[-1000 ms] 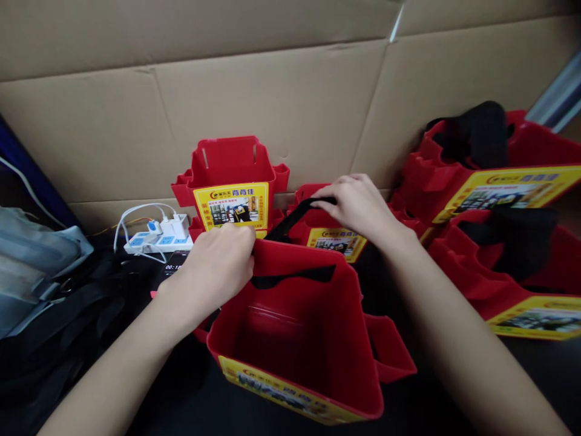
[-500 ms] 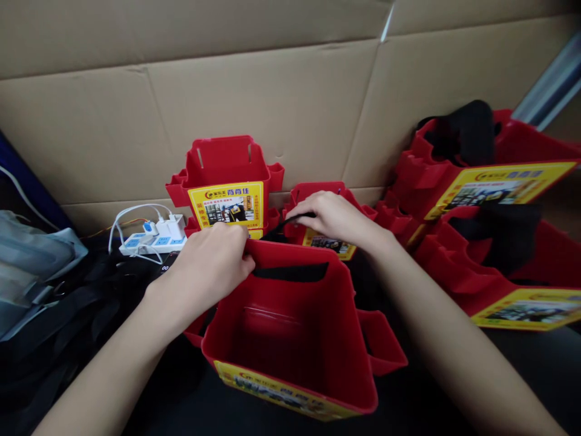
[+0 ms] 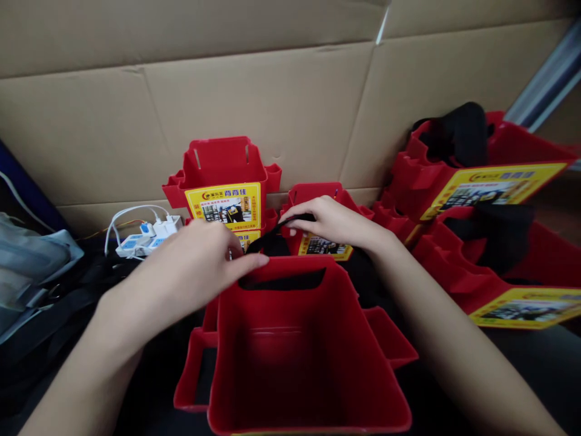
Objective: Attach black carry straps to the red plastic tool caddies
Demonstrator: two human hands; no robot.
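Note:
A red plastic tool bin [image 3: 290,375] with side pockets sits in front of me, its opening facing up toward me. A black strap [image 3: 281,281] passes across the inside of its far wall and comes out behind it. My left hand [image 3: 200,260] is closed at the far left corner, its thumb along the rim and its fingers curled behind, partly hidden. Beyond the rim, my right hand [image 3: 327,221] pinches the raised black strap between thumb and fingers. The strap slopes down from there toward my left hand.
Stacked red bins [image 3: 222,163] with yellow labels stand against the cardboard wall [image 3: 254,109]. Another red bin [image 3: 318,192] is behind my right hand. More strapped bins [image 3: 503,145] stand at right. At left are a white power strip [image 3: 131,243] and black straps [image 3: 49,327].
The bin has tipped and turned squarer to me, so its front label is nearly out of sight. My left thumb has stretched along the rim. My right hand still holds the strap.

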